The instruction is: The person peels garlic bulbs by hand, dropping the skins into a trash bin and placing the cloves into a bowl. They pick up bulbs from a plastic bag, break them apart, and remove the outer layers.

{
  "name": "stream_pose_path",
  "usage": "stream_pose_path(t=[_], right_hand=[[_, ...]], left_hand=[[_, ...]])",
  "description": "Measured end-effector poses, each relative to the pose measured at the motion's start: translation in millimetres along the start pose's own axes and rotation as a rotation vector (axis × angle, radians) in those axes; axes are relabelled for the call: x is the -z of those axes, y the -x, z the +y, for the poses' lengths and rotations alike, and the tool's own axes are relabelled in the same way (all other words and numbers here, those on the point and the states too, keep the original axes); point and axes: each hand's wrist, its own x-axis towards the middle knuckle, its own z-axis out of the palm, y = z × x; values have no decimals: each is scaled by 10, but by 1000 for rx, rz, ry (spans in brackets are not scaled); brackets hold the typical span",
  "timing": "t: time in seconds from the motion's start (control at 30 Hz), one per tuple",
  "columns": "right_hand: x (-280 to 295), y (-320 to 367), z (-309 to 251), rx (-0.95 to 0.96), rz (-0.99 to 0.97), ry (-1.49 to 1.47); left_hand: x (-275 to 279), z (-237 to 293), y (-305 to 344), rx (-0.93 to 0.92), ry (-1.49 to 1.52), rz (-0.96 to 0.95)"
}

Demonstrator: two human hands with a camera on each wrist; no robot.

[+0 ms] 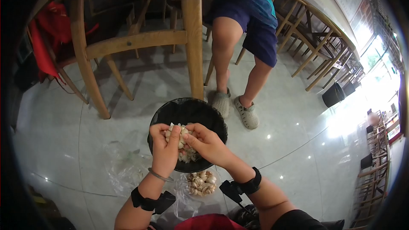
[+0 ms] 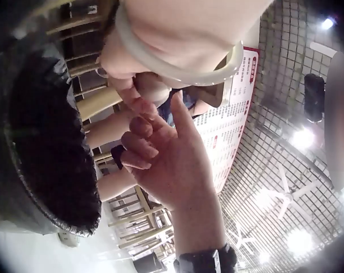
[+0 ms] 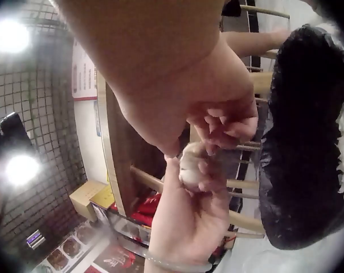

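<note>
A pale garlic bulb point(image 1: 174, 139) is held between both hands above a black-lined bin point(image 1: 187, 106). My left hand point(image 1: 165, 155) grips it with thumb and curled fingers; in the right wrist view the bulb point(image 3: 190, 170) sits in that hand's fingers. The right hand point(image 1: 211, 147) pinches the bulb's other side, its thumb tip on the cloves and its fingers curled. In the left wrist view, the bulb point(image 2: 153, 91) is partly hidden by the left hand and wrist. Garlic skins point(image 1: 187, 156) lie inside the bin below the hands.
A clear bag or tub of garlic cloves point(image 1: 202, 184) is on the tiled floor, near me. Crumpled clear plastic point(image 1: 125, 168) lies left of the bin. A wooden chair point(image 1: 136, 44) stands beyond it, and a person's clog point(image 1: 246, 113) is close by on the right.
</note>
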Motion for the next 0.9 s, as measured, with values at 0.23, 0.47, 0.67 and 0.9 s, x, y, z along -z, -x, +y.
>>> stream_pose_path(t=[0.23,0.47,0.67,0.9], right_hand=[[-175,37,-53,-44,43,-320],[-171,66,-101,66,131,-74],[-77,61,-62,136,183,-60],[48,-15,-132,-258,-118,-1037]], left_hand=[[-10,106,66,50,-84,-185],[-17,63,78,-85,-229,-183],[-28,61,108,-74,-114,-266],[48,210,-15,228,414,-238]])
